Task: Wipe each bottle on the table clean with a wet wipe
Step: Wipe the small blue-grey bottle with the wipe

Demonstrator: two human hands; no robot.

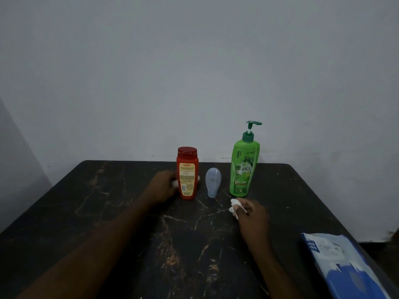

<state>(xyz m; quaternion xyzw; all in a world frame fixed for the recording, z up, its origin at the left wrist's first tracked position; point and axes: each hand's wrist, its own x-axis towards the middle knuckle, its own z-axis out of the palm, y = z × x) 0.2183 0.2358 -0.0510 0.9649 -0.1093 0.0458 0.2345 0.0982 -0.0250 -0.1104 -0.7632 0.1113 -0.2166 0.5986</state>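
Observation:
Three bottles stand upright near the far edge of the dark marble table point(121, 223). The red bottle point(187, 173) is on the left, and my left hand point(163, 187) grips its lower part from the left side, fingers curled round behind it. A small pale blue tube point(212, 181) stands cap-down in the middle. To its right rises the tall green pump bottle point(244, 167). My right hand point(251, 216) rests on the table in front of the green bottle and pinches a crumpled white wet wipe point(235, 207).
A blue and white pack of wet wipes point(343, 268) lies at the table's near right edge. A plain grey wall stands right behind the table.

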